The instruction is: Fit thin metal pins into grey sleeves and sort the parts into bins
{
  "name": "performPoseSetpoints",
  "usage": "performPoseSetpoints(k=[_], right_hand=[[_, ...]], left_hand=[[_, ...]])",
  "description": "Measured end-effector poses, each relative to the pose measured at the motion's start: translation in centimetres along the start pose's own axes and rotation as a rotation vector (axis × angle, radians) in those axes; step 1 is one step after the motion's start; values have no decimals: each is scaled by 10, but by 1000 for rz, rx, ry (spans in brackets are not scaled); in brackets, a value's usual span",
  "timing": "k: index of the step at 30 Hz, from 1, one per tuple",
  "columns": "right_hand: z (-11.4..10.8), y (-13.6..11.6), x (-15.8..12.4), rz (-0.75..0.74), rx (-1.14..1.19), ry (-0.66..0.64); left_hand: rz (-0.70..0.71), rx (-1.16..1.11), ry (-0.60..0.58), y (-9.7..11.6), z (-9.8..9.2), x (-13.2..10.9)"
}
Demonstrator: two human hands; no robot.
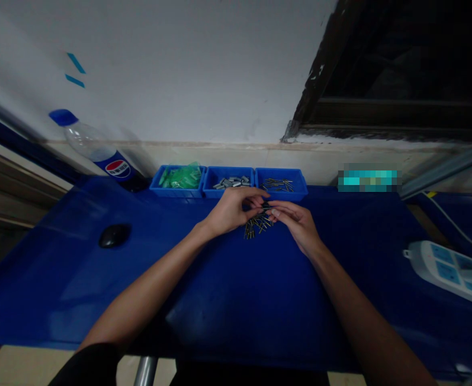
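Note:
My left hand (236, 208) and my right hand (298, 219) meet over the table, fingertips close together. Both are closed in a pinch around a small dark piece (266, 206), too small and dim to name. A loose pile of thin dark metal pins (257, 226) lies on the table just under the fingers. Behind the hands stand three blue bins in a row. Thin brass-coloured pins (278, 185) lie in the right bin (300, 188), short grey metal pieces (231, 183) in the middle bin (209, 190), and green plastic bags (182, 177) in the left bin (155, 188).
A blue cover spreads over the table (236, 311). At the left are a black computer mouse (114, 236) and a large Pepsi bottle (103, 153). A white power strip (448, 268) lies on the right. The wall (199, 69) rises right behind the bins.

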State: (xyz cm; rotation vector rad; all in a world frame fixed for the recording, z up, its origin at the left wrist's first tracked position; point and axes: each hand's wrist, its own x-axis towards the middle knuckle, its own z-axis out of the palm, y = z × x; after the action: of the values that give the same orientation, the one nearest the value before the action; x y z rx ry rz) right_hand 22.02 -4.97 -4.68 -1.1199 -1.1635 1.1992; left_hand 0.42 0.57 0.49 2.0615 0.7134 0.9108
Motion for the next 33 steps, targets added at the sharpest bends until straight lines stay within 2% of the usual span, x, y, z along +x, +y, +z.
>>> performPoseSetpoints(k=[6, 9, 15, 20, 24, 33], right_hand=[[1, 0, -2, 32, 66, -23], [0, 1, -1, 18, 64, -18], [-2, 3, 1, -6, -61, 9], [0, -1, 0, -61, 30, 42], [-2, -3, 0, -53, 39, 30], [-1, -6, 0, -6, 59, 11]], left_hand=[[16, -27, -1, 0, 0, 0], [16, 31, -26, -1, -1, 0], [-45, 473, -208, -8, -11, -2], [-206, 679, -293, -11, -14, -4], [-236, 722, -319, -12, -11, -4], [-211, 684, -287, -18, -8, -5]])
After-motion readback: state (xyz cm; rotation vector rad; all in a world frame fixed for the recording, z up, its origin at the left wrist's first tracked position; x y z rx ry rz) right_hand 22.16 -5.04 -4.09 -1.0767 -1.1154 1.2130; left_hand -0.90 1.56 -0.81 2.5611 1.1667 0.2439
